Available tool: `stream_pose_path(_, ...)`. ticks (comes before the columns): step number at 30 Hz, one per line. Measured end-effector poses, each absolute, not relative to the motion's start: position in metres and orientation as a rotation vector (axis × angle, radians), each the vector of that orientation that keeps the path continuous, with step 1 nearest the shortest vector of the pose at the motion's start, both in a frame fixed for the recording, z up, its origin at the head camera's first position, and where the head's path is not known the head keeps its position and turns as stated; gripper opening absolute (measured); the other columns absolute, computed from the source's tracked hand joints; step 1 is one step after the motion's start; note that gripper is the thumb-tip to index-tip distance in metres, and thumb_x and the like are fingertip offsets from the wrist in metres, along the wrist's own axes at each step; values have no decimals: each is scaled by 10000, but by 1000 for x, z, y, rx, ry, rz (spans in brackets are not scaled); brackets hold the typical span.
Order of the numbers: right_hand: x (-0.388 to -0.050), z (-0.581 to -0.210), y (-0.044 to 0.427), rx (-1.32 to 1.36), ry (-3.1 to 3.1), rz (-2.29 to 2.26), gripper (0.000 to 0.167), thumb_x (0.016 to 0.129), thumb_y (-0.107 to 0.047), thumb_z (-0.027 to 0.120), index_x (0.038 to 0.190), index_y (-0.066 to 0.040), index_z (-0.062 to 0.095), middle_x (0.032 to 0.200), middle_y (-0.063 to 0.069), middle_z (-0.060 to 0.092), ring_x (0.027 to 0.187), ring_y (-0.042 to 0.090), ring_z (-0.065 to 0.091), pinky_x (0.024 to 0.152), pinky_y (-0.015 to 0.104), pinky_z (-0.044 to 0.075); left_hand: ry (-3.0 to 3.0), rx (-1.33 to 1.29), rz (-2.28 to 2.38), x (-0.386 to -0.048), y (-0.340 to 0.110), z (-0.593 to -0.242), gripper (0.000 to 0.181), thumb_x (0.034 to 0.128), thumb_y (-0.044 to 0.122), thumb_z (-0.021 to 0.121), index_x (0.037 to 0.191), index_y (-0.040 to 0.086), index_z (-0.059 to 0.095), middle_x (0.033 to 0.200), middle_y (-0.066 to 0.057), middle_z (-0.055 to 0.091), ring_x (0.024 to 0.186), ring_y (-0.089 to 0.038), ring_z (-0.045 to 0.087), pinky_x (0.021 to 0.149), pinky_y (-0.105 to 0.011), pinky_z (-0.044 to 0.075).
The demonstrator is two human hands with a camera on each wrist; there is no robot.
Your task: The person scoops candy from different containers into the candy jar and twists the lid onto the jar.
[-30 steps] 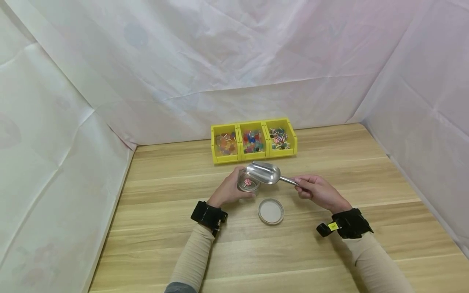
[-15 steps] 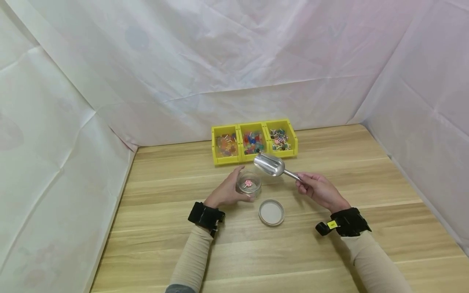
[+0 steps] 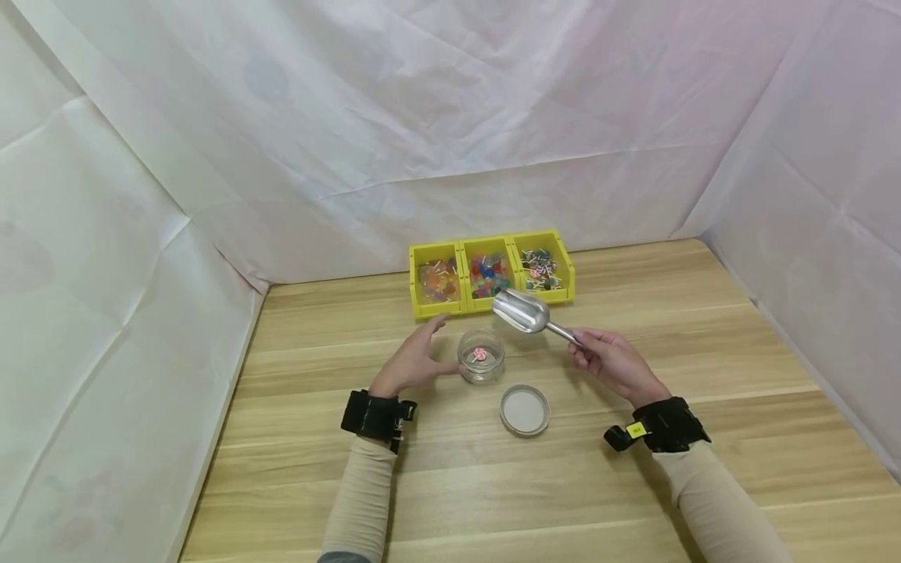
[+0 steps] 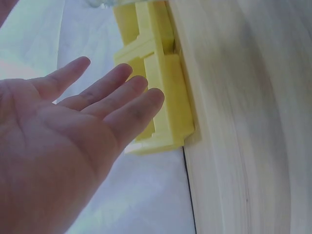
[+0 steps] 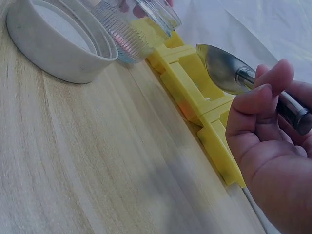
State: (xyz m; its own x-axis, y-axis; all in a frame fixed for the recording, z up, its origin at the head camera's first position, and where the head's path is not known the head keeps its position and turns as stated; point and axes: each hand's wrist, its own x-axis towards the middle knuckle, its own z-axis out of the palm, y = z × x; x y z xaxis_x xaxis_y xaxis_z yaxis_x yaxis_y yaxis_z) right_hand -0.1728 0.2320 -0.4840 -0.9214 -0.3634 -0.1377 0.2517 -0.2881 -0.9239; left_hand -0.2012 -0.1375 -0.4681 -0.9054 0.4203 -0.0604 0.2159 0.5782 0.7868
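A clear glass jar [image 3: 482, 369] stands upright on the wooden table with a pink and white swirl lollipop piece [image 3: 479, 354] inside. My left hand [image 3: 411, 361] is just left of the jar, fingers spread and extended, holding nothing; in the left wrist view the hand [image 4: 63, 141] has its palm showing. My right hand [image 3: 614, 361] grips the handle of a metal scoop [image 3: 522, 310], whose bowl hangs to the upper right of the jar. The right wrist view shows the hand [image 5: 273, 131] pinching that handle beside the scoop bowl [image 5: 222, 66].
A round lid [image 3: 524, 410] lies in front of the jar, slightly right. Behind the jar, three joined yellow bins [image 3: 493, 306] hold small colourful pieces, some with white sticks. White cloth [image 3: 436, 117] hangs around the table's back and sides.
My left hand has let go of the jar and moved left, its fingers opening. The scoop in my right hand has shifted up and right, away from above the jar.
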Motion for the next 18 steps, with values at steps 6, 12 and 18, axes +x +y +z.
stream_pose_path(6,-174,-484,230,-117,1583,-2258,286,1040,-191,515,1183,-4,679,870,6,680,704,71,559,638,186,497,2569,483,1309,-202,-144,-465,869,835,308,809,1535,106,336,1555,-134,385,1425,-321,364,1144,-509,353)
stream_pose_path(12,-175,-484,229,-117,1585,-2258,252,1040,-186,514,1141,-62,709,870,6,678,707,70,562,635,180,497,2600,402,1358,-206,-150,-467,711,915,276,724,1511,98,379,1532,-123,420,1412,-326,388,1134,-490,376)
stream_pose_path(18,-177,-484,227,-108,1603,-2245,254,1041,-190,512,1154,-61,699,878,10,670,714,68,556,643,182,497,2630,306,1431,-209,-157,-470,658,935,299,693,1495,100,410,1509,-132,453,1381,-317,432,1120,-484,396)
